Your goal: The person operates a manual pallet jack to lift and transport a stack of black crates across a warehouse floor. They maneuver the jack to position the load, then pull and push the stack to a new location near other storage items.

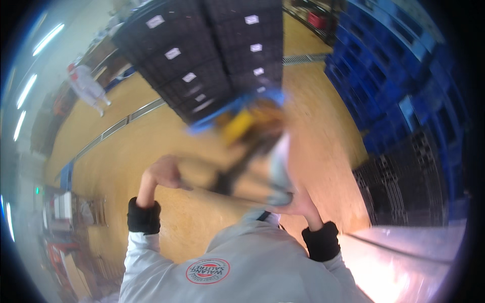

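Observation:
A pallet jack (237,127), yellow and orange and smeared by motion, stands ahead of me at the near end of a blue pallet (203,123). Its dark shaft slants down toward me to a handle (222,196). My left hand (165,171) is closed around the handle's left end. At its right end my right hand (295,203) is closed too, its fingers partly hidden. On the pallet rise tall stacks of black crates (202,55) with small white labels. A pale, blurred strip (280,161) runs beside the shaft near my right hand.
Blue pallets (389,65) are stacked along the right, with black crates or pallets (404,184) nearer me. A person in white (87,87) is at the far left. Floor drain grates (126,121) cross the tan floor (111,156). Shelving (76,209) lines the left.

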Demonstrator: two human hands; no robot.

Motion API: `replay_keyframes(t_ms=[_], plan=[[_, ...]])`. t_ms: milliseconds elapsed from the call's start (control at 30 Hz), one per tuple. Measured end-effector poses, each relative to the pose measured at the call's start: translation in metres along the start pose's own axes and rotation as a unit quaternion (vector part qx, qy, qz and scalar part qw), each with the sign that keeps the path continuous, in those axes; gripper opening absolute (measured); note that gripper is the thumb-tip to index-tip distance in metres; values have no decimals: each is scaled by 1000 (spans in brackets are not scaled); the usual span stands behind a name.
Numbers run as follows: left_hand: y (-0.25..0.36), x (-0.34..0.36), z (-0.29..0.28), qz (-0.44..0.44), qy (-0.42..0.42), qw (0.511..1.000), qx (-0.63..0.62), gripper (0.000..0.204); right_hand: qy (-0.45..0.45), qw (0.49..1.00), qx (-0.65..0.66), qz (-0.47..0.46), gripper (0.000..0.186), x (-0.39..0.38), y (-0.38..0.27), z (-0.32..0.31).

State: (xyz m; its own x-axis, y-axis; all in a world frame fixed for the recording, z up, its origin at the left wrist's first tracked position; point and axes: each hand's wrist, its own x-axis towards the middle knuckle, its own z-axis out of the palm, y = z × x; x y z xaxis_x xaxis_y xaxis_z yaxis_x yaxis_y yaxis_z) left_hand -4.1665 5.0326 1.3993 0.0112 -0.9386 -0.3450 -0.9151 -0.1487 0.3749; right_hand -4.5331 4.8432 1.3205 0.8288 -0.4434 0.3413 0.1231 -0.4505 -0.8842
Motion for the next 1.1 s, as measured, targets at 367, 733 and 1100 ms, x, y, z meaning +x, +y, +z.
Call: replay_keyframes(t_ms=[367, 733, 1100], plan=[[9, 19, -3, -34, -97, 994, 24, 27, -1, 1000, 7, 21, 52, -2, 4, -2], [-18, 41, 67, -103, -99, 989, -51, 34, -155, 966, -200, 54, 71, 0, 4, -24], [95, 6, 169, -101, -159, 926, -327, 25, -184, 835, -462, 235, 45, -88, -18, -4]])
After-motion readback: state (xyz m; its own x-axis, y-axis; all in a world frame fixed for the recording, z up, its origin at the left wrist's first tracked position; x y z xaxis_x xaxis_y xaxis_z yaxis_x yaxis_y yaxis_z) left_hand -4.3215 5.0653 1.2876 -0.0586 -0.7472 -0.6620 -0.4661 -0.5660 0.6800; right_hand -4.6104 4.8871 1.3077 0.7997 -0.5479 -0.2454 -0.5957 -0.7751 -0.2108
